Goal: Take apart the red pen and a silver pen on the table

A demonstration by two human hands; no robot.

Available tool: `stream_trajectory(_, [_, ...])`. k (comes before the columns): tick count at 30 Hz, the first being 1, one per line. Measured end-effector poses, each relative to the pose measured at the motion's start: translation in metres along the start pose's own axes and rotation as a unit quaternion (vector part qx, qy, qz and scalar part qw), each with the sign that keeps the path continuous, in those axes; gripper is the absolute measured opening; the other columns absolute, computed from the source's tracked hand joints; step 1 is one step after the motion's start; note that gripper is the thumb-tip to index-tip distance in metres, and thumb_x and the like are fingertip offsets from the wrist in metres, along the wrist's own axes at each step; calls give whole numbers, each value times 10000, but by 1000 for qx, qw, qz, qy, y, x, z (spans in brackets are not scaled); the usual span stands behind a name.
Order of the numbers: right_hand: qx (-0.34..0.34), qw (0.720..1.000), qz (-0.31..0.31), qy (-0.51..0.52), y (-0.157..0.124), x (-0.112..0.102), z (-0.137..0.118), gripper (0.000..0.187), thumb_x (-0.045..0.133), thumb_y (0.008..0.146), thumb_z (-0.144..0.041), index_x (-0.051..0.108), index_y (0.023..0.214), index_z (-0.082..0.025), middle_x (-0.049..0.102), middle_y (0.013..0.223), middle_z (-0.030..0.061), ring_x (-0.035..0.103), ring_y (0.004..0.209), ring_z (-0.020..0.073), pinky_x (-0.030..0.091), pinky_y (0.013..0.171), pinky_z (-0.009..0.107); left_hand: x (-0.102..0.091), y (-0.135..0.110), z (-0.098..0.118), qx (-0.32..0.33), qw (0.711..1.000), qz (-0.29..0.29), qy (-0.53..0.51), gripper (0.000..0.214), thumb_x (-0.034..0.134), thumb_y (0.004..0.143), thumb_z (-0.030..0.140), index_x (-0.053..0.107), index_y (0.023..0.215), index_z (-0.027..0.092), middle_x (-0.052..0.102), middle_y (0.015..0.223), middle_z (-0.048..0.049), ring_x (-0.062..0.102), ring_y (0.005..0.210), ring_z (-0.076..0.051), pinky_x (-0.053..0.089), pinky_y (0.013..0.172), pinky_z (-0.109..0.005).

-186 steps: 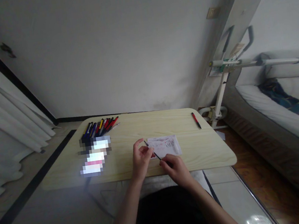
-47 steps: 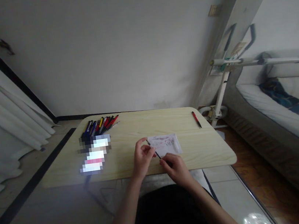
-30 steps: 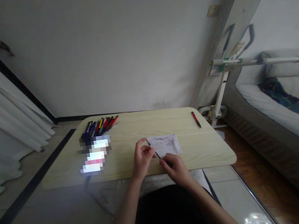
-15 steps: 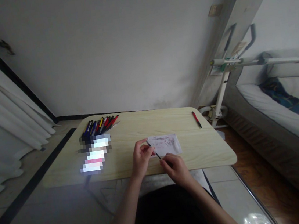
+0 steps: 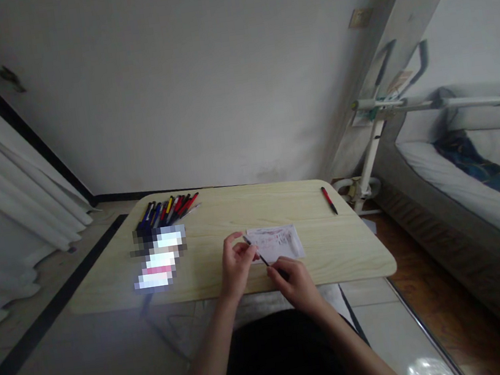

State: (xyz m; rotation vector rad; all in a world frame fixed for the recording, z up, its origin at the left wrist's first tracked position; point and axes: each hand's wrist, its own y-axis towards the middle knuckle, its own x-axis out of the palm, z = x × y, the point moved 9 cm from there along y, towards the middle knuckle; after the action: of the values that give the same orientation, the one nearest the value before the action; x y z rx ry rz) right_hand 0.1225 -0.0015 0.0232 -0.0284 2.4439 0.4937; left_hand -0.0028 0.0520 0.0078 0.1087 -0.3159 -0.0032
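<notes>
Between my two hands a thin dark pen (image 5: 264,260) slants from upper left to lower right. My left hand (image 5: 237,262) pinches its upper part between thumb and fingertips. At the lower end, the fingers of my right hand (image 5: 294,277) close around it and hide that end. Under and just beyond the pen lies a small white sheet of paper (image 5: 281,244) covered with dark scribbles. Whether the pen touches the paper, I cannot tell.
A pile of pens (image 5: 169,210) in several colours lies at the table's back left, beside a bright blurred phone-like thing (image 5: 162,259). One red and black pen (image 5: 329,200) rests at the right of the wooden table (image 5: 215,208). White exercise equipment (image 5: 373,151) stands beyond.
Almost nothing differs. My left fingertips have shifted very slightly on the pen, and a little more of its upper end shows.
</notes>
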Motion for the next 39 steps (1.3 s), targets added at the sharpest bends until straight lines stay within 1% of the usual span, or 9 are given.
stream_trajectory(7, [0, 1000, -3, -2, 1, 0, 0, 252, 448, 841, -243, 543, 621, -165, 510, 595, 1, 479, 559, 116, 313, 525, 231, 3, 0, 0, -4, 1000, -23, 14, 445, 636, 695, 243, 402, 1070, 188, 584, 663, 35, 583, 571, -101, 480, 591, -237])
stream_trajectory(14, [-4, 1000, -1, -1, 1, -1, -2, 241, 454, 835, -233, 541, 621, -165, 516, 601, 2, 484, 564, 117, 316, 529, 231, 3, -1, 0, -7, 1000, -11, -4, 468, 641, 681, 249, 395, 1074, 190, 584, 669, 36, 578, 567, -102, 489, 580, -251])
stream_trajectory(23, [-6, 1000, -4, -3, 1, -1, -4, 270, 438, 847, -272, 544, 622, -168, 510, 590, 6, 472, 551, 117, 312, 518, 234, -3, -1, 3, 6, 1000, 17, -3, 481, 638, 687, 258, 385, 1090, 191, 579, 649, 41, 578, 560, -100, 477, 576, -239])
stream_trajectory(28, [-4, 1000, -1, -5, 1, -1, -3, 257, 451, 844, -243, 545, 618, -164, 508, 597, 4, 471, 560, 117, 311, 531, 232, 3, 0, 0, 0, 1000, -18, 8, 462, 627, 701, 243, 385, 1091, 192, 576, 665, 39, 578, 584, -102, 484, 603, -251])
stream_trajectory(32, [-4, 1000, -5, -10, 0, -1, -3, 265, 445, 852, -252, 547, 624, -164, 509, 595, 4, 467, 554, 118, 312, 530, 232, 5, -2, 1, 9, 1000, -28, 12, 446, 620, 713, 238, 385, 1090, 193, 564, 679, 38, 573, 591, -100, 480, 609, -248])
stream_trajectory(39, [-5, 1000, -5, 6, 1, 0, -3, 259, 440, 856, -245, 542, 631, -168, 514, 606, 8, 480, 569, 121, 320, 536, 235, 11, -5, 15, 51, 998, -34, 29, 445, 606, 728, 220, 383, 1112, 194, 556, 743, 8, 587, 725, -130, 473, 692, -267])
